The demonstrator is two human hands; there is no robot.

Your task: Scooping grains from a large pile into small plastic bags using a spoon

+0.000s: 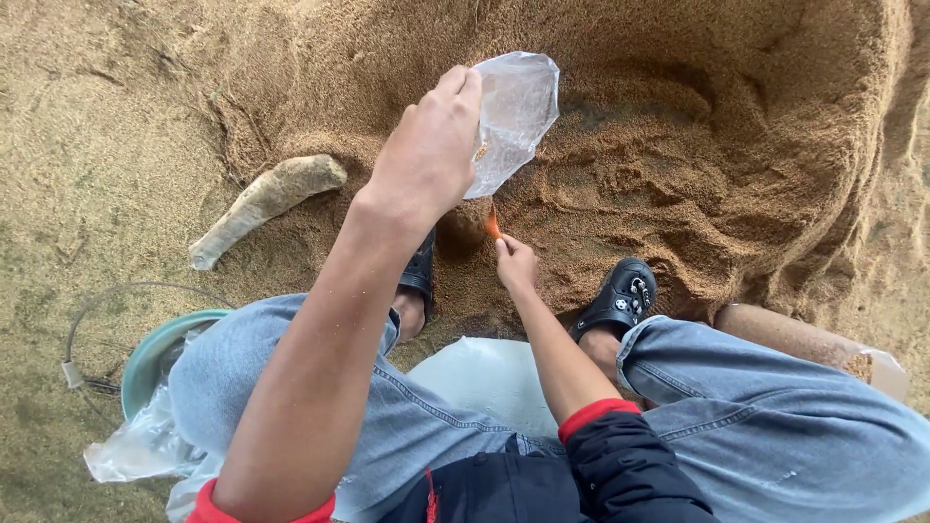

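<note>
The left hand (426, 155) pinched a clear plastic bag (513, 116) held above the sand heap (678, 165); at six o'clock below it, the right hand (516, 263) gripped a small orange scoop (492, 225) touching sand.

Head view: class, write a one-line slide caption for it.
Crouching over sand, the left hand lifts a clear bag while the right hand holds an orange scoop.

The left hand (426, 155) hides the clear bag's (513, 111) mouth, and denim-clad knees cover most of the green bowl (155, 349).
</note>
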